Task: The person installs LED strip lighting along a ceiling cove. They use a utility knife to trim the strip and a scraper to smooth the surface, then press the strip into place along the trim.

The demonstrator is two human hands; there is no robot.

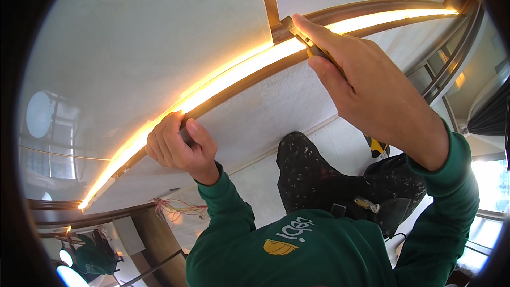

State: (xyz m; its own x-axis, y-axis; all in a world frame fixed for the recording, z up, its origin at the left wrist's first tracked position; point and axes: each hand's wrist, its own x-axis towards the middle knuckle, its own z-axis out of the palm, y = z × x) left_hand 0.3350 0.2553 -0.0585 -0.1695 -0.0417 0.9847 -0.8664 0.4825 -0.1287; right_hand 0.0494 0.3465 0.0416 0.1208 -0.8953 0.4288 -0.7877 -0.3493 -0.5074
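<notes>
My right hand (361, 72) is closed round a slim utility knife (317, 50) with black and yellow parts. Its metal front end meets the wooden trim where an upright strip joins the long curved one, and my index finger reaches along it. Lower on the left, my left hand (183, 146) has its fingers curled at the trim's lower edge. A small dark thing shows between thumb and fingers, mostly hidden. A glowing light strip (228, 85) runs along the wooden trim (255, 76), passing behind both hands.
Glossy pale panels (159, 26) rise beyond the trim. Loose thin coloured wires (178, 210) hang at the lower left, near a mirror-like surface reflecting a person (93, 252). My paint-specked dark trousers (313, 172) are below; a small tool (366, 204) lies against them. Curved dark rails (451, 64) stand right.
</notes>
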